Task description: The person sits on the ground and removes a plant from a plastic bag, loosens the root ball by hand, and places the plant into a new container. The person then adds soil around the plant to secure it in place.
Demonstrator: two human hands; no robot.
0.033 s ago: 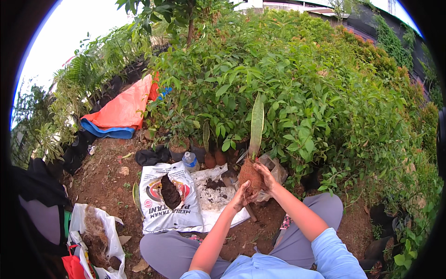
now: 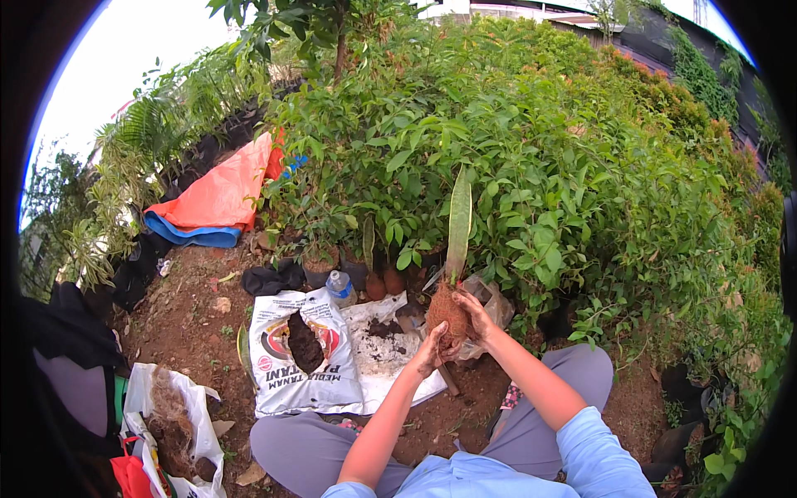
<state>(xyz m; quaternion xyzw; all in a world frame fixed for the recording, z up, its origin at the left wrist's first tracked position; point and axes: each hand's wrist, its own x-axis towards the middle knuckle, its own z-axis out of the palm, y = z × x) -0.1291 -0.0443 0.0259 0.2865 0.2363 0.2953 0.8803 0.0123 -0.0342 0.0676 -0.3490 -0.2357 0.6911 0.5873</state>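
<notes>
Holding: both hands are closed around one root ball (image 2: 447,314). The left hand (image 2: 430,350) presses it from below and the right hand (image 2: 475,315) wraps its right side.
Plant: one long upright green leaf (image 2: 459,220) rises from the root ball, which is lifted above the ground in front of the person's knees.
Change: against the earlier picture nothing has visibly moved. The hands are in the same place and the root ball is gripped the same way, so the plant is held steady and is not yet set down.
Body: the person sits on the ground with grey trousers (image 2: 290,448) spread and a light blue sleeve (image 2: 594,452) at the lower edge.
Under the hands: a white sheet (image 2: 378,357) with dark soil on it, and a clear plastic bag (image 2: 496,303) just beside the right hand.
Left of it: a printed soil bag (image 2: 286,373), torn open, with a plastic bottle (image 2: 339,286) behind it.
Far left: a white bag (image 2: 170,407) with dry roots.
Ground: bare red-brown earth (image 2: 183,315), outdoors.
Behind: small brown pots (image 2: 384,282), then thick green bushes (image 2: 564,166). An orange tarp (image 2: 224,191) lies at the left, and bright sky is above.
</notes>
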